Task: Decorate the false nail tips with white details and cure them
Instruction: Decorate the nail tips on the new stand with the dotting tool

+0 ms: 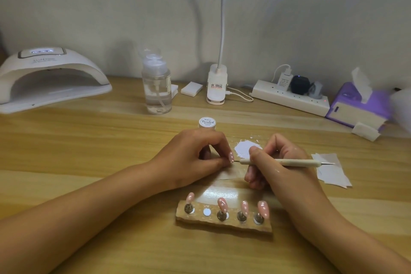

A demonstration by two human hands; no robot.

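Note:
My left hand (195,158) pinches a pink false nail tip (231,156) with white dots. My right hand (273,162) grips a wooden dotting tool (295,162); its metal point touches the held nail tip. In front of the hands a wooden holder block (222,222) carries several pink dotted nail tips on pegs, among them one nail tip (222,204) near the middle; one magnet spot (207,212) is bare. A smear of white gel (244,148) lies on a clear sheet behind the hands. A small white gel jar (207,123) stands behind my left hand. The white curing lamp (51,78) sits far left.
A clear pump bottle (157,87) stands at the back centre beside white pads (191,88). A clip lamp base (216,84), a power strip (291,95) and a purple tissue box (358,104) line the back right. Paper wipes (331,169) lie right of my hand.

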